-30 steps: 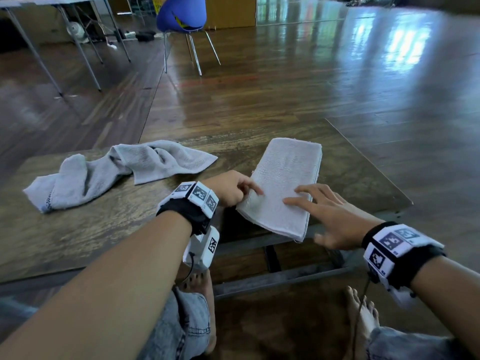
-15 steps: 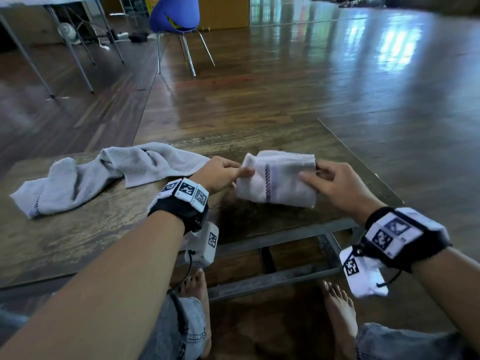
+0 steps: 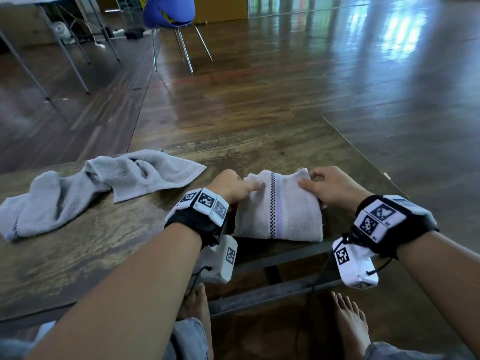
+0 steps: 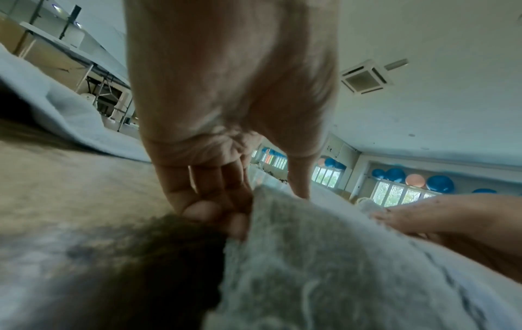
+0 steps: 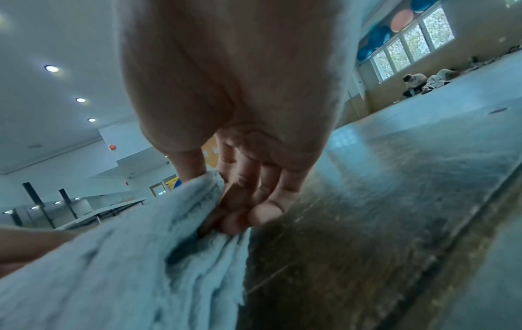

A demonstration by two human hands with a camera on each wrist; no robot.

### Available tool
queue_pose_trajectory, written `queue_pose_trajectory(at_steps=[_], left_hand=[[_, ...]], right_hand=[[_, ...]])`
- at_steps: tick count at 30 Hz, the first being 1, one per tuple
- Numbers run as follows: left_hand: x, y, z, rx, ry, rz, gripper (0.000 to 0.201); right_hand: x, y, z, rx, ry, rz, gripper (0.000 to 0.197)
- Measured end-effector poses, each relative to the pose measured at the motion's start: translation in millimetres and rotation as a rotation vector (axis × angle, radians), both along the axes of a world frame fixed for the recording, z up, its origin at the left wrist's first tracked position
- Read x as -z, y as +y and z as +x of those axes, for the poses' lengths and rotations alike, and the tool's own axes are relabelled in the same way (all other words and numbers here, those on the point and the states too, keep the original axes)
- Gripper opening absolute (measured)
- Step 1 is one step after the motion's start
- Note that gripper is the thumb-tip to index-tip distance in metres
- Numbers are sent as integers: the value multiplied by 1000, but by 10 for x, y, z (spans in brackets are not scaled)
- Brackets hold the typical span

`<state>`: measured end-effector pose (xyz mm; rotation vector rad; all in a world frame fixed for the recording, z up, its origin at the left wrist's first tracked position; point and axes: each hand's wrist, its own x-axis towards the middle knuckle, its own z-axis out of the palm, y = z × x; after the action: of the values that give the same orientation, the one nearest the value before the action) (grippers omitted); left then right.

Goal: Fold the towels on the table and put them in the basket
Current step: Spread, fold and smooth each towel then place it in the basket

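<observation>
A folded whitish towel [image 3: 279,211] with a checkered stripe lies near the front edge of the low wooden table [image 3: 104,245]. My left hand [image 3: 235,187] pinches its far left corner, thumb on top and fingers curled under the edge [image 4: 226,214]. My right hand [image 3: 327,184] pinches the far right corner the same way, with the folded layers [image 5: 175,234] between thumb and fingers. A second grey towel [image 3: 104,183] lies crumpled and unfolded on the table's left side. No basket is in view.
A blue chair [image 3: 171,19] stands on the wooden floor beyond the table, and a metal-legged table [image 3: 65,40] is at the back left. My bare feet [image 3: 350,323] are under the table's front rail. People sit far off by the windows [image 5: 423,82].
The long folded towel was doubled over: both hands lifted its near end to the far end. The towel now is half as long and sits closer to the front edge.
</observation>
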<state>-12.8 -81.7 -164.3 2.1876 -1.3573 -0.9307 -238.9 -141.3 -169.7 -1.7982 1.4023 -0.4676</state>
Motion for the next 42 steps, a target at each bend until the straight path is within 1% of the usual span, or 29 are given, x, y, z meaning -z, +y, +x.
queue_pose_trajectory(at_steps=[3,5,9,13,15,17,19,22,24,26,30,35,37,39,41,42], left_hand=[[61,-37,47,-8,23,-5,33],[63,-50,71,-37,43,-3,28],[99,-68,50,-32,-86,-54,32],[115,-69,14,-15,-177,-84,34],[132,-62,7,6,-246,-110,37],[150,-54,3,6,-292,-117,35],[142,-56,-12,-4,-268,-81,34],[56,-38,-36,-49,-109,-21,32],[10,-20,-44,-64,-55,-5,35],[-7,-18,-44,-76,-43,6,37],[-29,-23,-64,-81,-66,15,29],[-23,-42,-82,-90,-112,17,28],[-20,-52,-76,-83,-106,31,28],[-36,-55,-56,-78,-64,43,28],[-56,-40,-28,-80,1,64,28],[-52,-31,-18,-80,15,72,35]], right_hand=[[41,-55,32,21,34,40,28],[70,-85,50,53,51,61,32],[97,-115,114,115,91,68,43],[87,-102,151,146,170,40,47],[71,-89,153,150,177,25,48],[56,-71,154,149,178,18,46],[38,-50,161,157,182,7,47],[-3,-17,176,160,194,-27,46],[-11,-10,175,148,214,-61,44],[-6,-16,168,146,224,-59,41],[10,-58,164,176,206,6,39],[29,-62,169,189,211,-4,41],[27,-48,174,171,262,-45,38],[23,-17,177,133,365,-159,33],[23,-4,149,29,426,-271,36],[19,-7,131,-32,441,-290,36]])
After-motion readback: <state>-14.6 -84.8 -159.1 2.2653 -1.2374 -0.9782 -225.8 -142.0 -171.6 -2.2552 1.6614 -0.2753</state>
